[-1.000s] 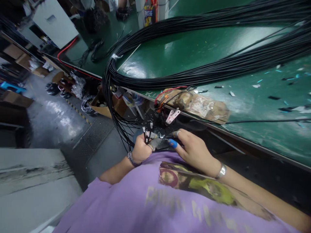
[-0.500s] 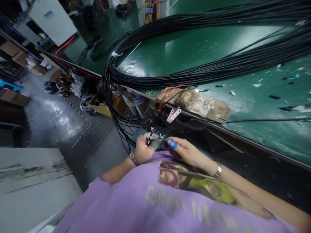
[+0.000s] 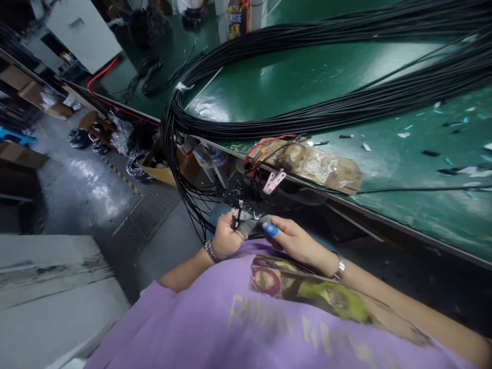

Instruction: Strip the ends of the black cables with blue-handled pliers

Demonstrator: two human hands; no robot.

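Note:
My left hand (image 3: pixel 226 237), with a watch on its wrist, is closed in front of my purple shirt. Grey coverings wrap some of its fingers, and a short black cable end (image 3: pixel 236 219) pokes up between them. Close by on the right, my right hand (image 3: pixel 294 240) is pinched, with blue tape (image 3: pixel 270 229) round the thumb and a grey cover on a fingertip. What its fingertips hold is too small to make out. Thin black cables (image 3: pixel 194 202) hang from the table edge and run down behind my left hand.
A thick bundle of black cables (image 3: pixel 269 127) loops over the green table (image 3: pixel 307 82). At its edge lie a taped wooden block (image 3: pixel 326 171), red and black wires and a pink clip (image 3: pixel 274 182). Cable scraps litter the right side. An open cardboard box (image 3: pixel 165 174) stands below.
My right hand has shifted slightly left, and the fingertips of both hands have turned a little around the small work between them. The cables and table things stay in place.

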